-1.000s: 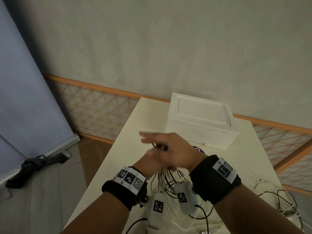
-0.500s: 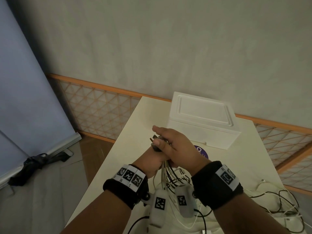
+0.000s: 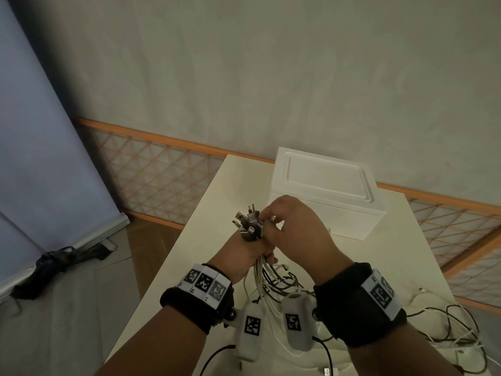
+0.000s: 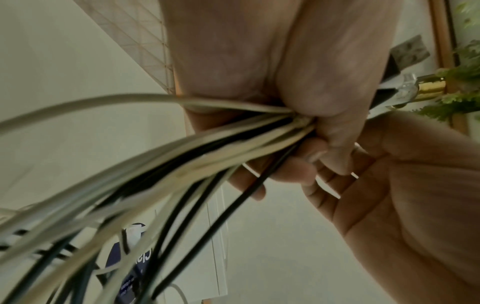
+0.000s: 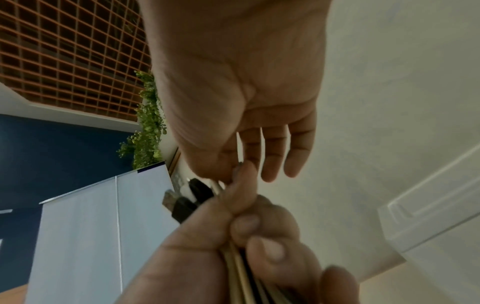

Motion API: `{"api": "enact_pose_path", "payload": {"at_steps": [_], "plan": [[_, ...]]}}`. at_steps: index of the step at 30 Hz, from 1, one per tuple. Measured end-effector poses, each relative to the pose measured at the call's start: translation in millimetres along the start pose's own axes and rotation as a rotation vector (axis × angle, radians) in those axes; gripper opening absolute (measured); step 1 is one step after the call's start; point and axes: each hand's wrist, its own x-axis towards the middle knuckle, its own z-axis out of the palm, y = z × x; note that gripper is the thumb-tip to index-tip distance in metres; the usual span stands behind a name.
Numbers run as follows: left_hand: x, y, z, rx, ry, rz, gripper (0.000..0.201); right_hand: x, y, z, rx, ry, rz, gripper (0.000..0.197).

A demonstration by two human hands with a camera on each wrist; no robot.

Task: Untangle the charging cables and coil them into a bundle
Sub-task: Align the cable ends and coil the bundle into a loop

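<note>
Cream surface (image 3: 217,202) running out from the person, wall behind. Nearest, loose cables (image 3: 444,332) lying tangled by the right forearm. Above that, left hand (image 3: 238,256) fisting tight around the gathered bunch of cables (image 4: 197,148), white and black strands trailing down to the surface. Plugs (image 3: 249,223) sticking up out of the fist, ends roughly level. Right hand (image 3: 295,234) hovering just over them, thumb and forefinger seemingly picking at one plug; other fingers relaxed. Farther back, white box (image 3: 325,191) sitting closed. Step looks like evening up the ends; coiling not yet begun. Next move probably needs the right hand sliding down the strands and looping them.
</note>
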Motion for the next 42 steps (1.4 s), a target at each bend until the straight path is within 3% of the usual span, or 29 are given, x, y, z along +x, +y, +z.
{"api": "enact_pose_path", "payload": {"at_steps": [5,10,13,17,21,24,28,32,36,39,42], "plan": [[0,-1,0,-0.036,-0.002,0.017,0.004,5,-4,-12,-0.053,-0.151,-0.028,0.021],[-5,3,3,0.014,-0.063,0.068,0.017,6,-8,-13,-0.175,-0.246,0.037,0.028],[-4,4,4,0.069,-0.059,0.091,0.008,4,-7,-13,-0.005,-0.165,0.145,0.026],[-4,7,3,0.079,-0.051,0.081,0.017,2,-12,-13,0.446,-0.026,0.221,0.038],[-7,11,3,0.143,-0.068,0.113,0.014,1,-15,-14,0.415,-0.06,0.052,0.05],[-9,13,4,0.204,-0.07,0.124,0.007,1,-15,-11,0.457,-0.144,0.1,0.04],[-8,14,0,0.244,-0.062,0.09,0.025,-4,-18,-6,0.446,-0.172,0.003,0.033],[-8,17,3,0.243,-0.087,0.057,0.023,-4,-14,0,0.487,-0.19,-0.07,0.034],[0,18,4,0.488,-0.157,0.01,0.041,0,-9,3,0.304,-0.206,-0.265,0.045],[1,17,1,0.592,-0.159,0.005,0.044,3,-11,8,0.202,-0.089,-0.349,0.039],[-3,17,-1,0.512,-0.159,0.01,0.037,6,-8,15,0.179,0.012,-0.394,0.03]]}}
